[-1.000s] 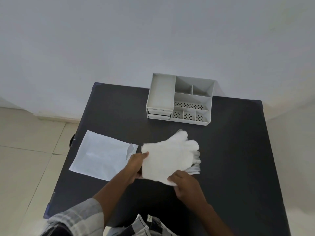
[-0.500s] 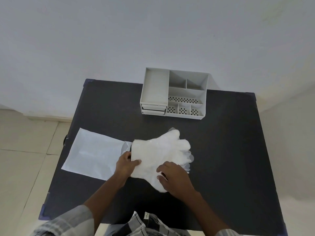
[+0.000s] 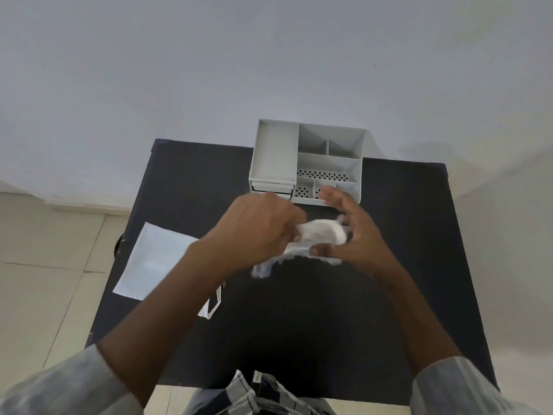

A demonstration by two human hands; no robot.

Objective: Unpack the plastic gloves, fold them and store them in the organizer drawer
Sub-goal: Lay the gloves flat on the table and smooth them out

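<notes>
Both hands' grips pinch crumpled, filmy white plastic gloves (image 3: 321,235) above the matte black table (image 3: 404,265).

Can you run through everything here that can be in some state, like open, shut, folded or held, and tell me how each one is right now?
plastic gloves: bunched up, held above the table between both hands.
left hand: closed on the gloves.
right hand: fingers spread, thumb under the bundle.
organizer: upright, top compartments look empty.
organizer drawers: look shut, partly hidden.
white packet: lying flat on the table.

Thin crinkled plastic gloves (image 3: 321,235), matt plastic organizer (image 3: 308,163), matt table (image 3: 389,265)
</notes>
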